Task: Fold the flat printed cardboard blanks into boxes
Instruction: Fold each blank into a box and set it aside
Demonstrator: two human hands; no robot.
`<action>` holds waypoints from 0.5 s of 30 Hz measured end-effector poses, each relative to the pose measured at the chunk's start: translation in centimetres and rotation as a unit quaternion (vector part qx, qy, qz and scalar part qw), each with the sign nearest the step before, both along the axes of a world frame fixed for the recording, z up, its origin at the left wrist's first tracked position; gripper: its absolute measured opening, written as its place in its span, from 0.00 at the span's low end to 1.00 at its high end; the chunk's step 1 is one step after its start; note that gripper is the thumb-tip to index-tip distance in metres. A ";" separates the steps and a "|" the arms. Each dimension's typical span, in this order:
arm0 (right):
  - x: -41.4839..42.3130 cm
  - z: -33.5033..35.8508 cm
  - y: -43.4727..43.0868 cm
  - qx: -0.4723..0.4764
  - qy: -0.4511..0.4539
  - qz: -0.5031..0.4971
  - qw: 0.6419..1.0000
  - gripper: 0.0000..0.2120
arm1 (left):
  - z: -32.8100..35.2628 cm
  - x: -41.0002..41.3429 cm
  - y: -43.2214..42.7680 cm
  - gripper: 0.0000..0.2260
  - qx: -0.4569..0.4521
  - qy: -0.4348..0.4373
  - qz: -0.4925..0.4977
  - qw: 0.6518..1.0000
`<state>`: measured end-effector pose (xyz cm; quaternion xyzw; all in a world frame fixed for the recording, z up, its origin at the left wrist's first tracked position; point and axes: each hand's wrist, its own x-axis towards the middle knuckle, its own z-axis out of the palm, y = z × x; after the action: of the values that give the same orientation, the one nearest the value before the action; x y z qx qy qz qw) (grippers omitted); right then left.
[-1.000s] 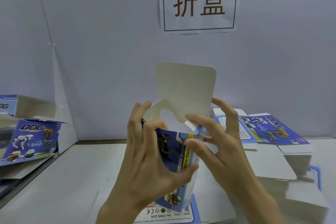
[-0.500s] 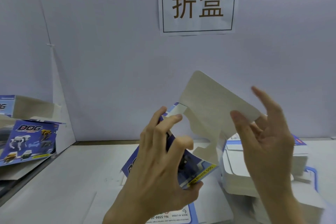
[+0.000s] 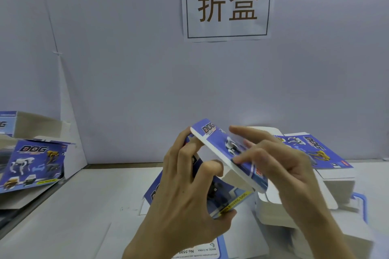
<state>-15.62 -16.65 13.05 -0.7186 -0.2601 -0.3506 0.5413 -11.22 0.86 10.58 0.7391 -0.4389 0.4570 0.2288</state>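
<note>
I hold a half-formed blue printed box (image 3: 229, 193) above the table, tilted toward the right. My left hand (image 3: 185, 187) grips its body from the left, thumb underneath and fingers curled over the upper edge. Its large lid flap (image 3: 212, 134), blue side up with "DOG" print, lies folded down over the opening. My right hand (image 3: 280, 166) presses flat on that flap from above, fingers spread. A stack of flat blanks (image 3: 315, 147) lies behind my right hand at the right. Another flat blank (image 3: 202, 250) lies on the table below my hands.
Folded blue boxes (image 3: 31, 164) stand piled at the far left on a lower ledge. A white wall with a paper sign (image 3: 227, 4) closes the back. More white cardboard sheets (image 3: 294, 208) are stacked at the right under the blanks.
The lid flap stood upright showing its grey inside; my right hand has pushed it down over the box, so its blue printed side now faces up. The box has tilted right.
</note>
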 end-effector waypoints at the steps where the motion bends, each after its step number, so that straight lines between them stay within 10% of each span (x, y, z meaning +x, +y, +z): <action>1: 0.1 -0.1 0.1 0.009 0.034 0.017 0.999 0.07 | 0.0 0.0 0.0 0.32 0.000 -0.005 0.004 1.000; 15: 0.4 -0.2 0.7 -0.049 0.117 -0.010 0.992 0.24 | -0.1 0.0 0.0 0.35 0.021 -0.012 0.024 0.999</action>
<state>-15.27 -15.99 12.80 -0.7828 -0.2042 -0.2567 0.5288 -11.19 0.87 10.51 0.7485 -0.4336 0.4615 0.1969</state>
